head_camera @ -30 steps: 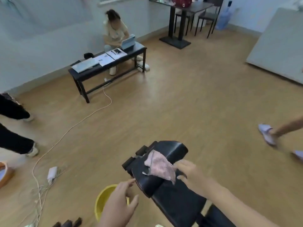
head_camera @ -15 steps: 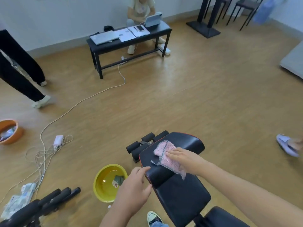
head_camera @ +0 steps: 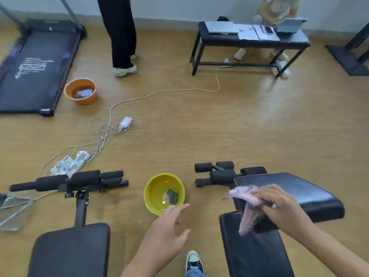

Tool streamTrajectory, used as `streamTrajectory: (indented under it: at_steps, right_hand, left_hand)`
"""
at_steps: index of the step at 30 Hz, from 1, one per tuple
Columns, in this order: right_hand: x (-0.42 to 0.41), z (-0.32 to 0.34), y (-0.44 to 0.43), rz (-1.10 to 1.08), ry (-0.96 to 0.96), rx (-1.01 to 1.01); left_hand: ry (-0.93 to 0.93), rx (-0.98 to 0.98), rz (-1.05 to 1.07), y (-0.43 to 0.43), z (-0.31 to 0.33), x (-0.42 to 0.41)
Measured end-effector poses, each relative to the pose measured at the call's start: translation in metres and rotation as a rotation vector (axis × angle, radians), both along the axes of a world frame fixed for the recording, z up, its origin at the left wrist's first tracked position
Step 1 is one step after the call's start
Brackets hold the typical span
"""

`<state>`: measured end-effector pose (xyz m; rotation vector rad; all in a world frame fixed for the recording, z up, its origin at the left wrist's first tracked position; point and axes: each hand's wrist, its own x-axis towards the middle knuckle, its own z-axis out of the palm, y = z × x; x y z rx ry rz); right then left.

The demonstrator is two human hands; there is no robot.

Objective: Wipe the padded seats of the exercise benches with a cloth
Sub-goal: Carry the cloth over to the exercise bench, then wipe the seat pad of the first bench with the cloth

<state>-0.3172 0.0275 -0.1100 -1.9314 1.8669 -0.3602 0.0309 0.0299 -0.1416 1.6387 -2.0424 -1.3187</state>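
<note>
Right now the right hand [head_camera: 283, 208] presses a pink cloth [head_camera: 247, 206] onto the near edge of the padded seat [head_camera: 295, 192] of the right-hand exercise bench, at about 4 o'clock in the view; its fingers are curled over the cloth, gripping it, and a loose tail of the cloth hangs down over the gap toward the long back pad [head_camera: 253, 250] below. The left hand [head_camera: 165, 238] hovers at 6 o'clock above the wooden floor [head_camera: 229, 124], fingers spread and holding nothing, its fingertips just over the near rim of a yellow basin [head_camera: 148, 191] that has water and a dark cloth in it. A second bench pad [head_camera: 71, 250] lies at 8 o'clock, apart from both hands. An orange basin [head_camera: 80, 98] sits at 10 o'clock beside a treadmill [head_camera: 34, 62]
</note>
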Motion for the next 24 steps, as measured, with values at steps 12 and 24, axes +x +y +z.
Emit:
streamTrajectory:
  at_steps: [12,24]
  right_hand:
    - [0.357,-0.159,-0.041,0.400,-0.136,-0.010]
    - [0.560,-0.395,0.019,0.737,-0.055,-0.114]
  left_hand:
    - [-0.129,0.155,0.529,0.093,-0.143,0.286]
    - [-0.398,0.327,0.783,0.200,-0.300,0.474]
